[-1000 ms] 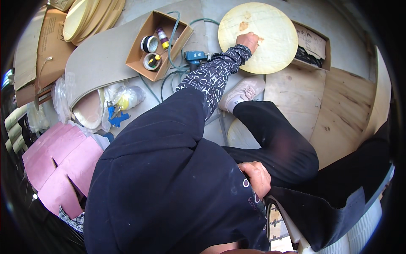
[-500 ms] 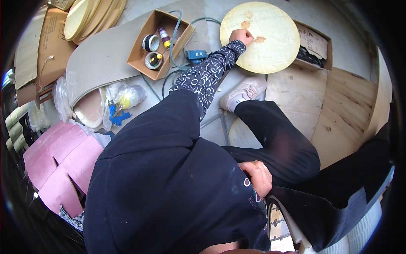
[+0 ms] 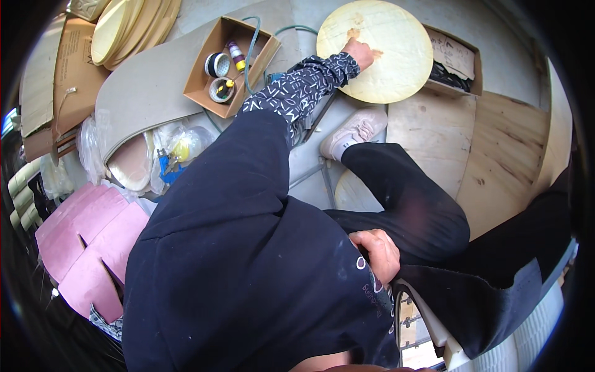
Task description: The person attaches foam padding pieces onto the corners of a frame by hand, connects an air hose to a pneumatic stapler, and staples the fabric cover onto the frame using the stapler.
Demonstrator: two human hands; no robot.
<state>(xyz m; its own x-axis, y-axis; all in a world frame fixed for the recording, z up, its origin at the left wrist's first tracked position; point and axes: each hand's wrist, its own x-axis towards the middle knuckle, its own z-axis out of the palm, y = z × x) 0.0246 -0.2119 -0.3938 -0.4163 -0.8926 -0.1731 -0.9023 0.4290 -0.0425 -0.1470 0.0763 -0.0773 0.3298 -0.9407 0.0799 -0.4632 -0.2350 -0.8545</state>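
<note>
1. Head view: a pale-yellow, flat round disc, apparently wood (image 3: pixel 400 40), lies ahead of the person and slightly right of the picture's middle, near the top.
2. The left hand (image 3: pixel 361 54) is much the nearer; it is on the disc's left half, at the end of an outstretched forearm in a black-and-white patterned sleeve (image 3: pixel 304 87).
3. Being round, the disc shows no long axis; the forearm slants up and rightward to it.
4. The left fingers are curled in narrow; whether they pinch anything I cannot tell.
5. The right hand (image 3: pixel 381 255) is low at the lap, well apart from the disc, fingers bent; its grasp is partly hidden, so I cannot tell if it holds anything.
6. The disc's face looks smooth, with brownish stains beside and above the left hand.
7. An open brown cardboard box holding dark items (image 3: pixel 455 88) sits just right of the disc; a pale pink laced shoe (image 3: pixel 359 131) is just below.
</note>
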